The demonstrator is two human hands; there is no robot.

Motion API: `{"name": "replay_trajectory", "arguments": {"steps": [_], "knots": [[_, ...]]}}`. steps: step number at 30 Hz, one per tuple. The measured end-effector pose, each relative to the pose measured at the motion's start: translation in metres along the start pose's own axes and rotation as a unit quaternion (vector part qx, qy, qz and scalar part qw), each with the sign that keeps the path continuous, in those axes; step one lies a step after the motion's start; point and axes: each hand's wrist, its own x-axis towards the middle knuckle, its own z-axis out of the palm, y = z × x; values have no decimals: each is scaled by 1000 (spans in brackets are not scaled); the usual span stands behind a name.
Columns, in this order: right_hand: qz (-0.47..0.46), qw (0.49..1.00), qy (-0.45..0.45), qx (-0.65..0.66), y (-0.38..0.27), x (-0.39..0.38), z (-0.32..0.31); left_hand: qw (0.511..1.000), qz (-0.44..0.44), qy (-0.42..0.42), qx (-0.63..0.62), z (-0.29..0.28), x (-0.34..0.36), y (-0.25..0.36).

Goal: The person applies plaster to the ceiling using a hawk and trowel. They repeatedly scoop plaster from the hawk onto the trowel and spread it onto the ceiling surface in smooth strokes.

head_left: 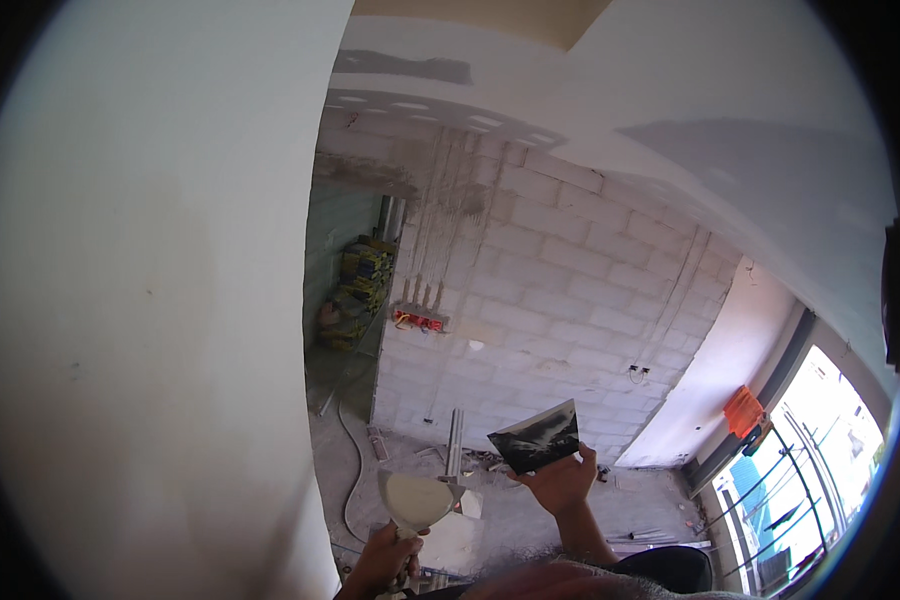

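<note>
My left hand (382,558), low in the picture, is closed round the handle of a putty knife (417,500). Its wide blade points up and carries a pale, cream-coloured layer. Further right, my right hand (560,485) is raised and grips a flat four-sided plate (536,438) from below, thumb and fingers at its lower edge. Dark, with whitish smears and a light rim, the plate is tilted; its exact kind is unclear. The two tools are apart. A smooth off-white wall (160,300) rises close by on the left.
Behind stands a bare block wall (560,270) with red electrical boxes (418,319). A hose (353,460) and debris lie on the floor. Yellow-and-dark stacked material (365,280) fills a doorway. Orange cloth (743,411) hangs by a bright window with bars (800,470). A patched ceiling (730,90) slopes overhead.
</note>
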Motion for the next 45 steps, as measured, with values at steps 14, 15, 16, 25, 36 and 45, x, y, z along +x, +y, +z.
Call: {"name": "replay_trajectory", "arguments": {"steps": [14, 15, 16, 25, 36, 45], "knots": [[34, 998, 21, -42, -9, -5, 10, 999, 36, -5, -19, 22, -15, 3], [37, 998, 17, -44, -9, -4, 10, 999, 41, -6, -10, 21, -15, 7], [36, 998, 21, -47, -8, -5, 12, 999, 43, -9, -8, 20, -13, 4], [2, 998, 51, -39, 1, -10, 11, 999, 24, -36, 5, 7, -11, 26], [7, 998, 57, -1, 5, -9, 17, 998, -21, -25, -48, -7, -5, 36], [44, 993, 26, 109, 14, 3, -24, 997, -15, 63, -48, 24, -19, 40]]}}
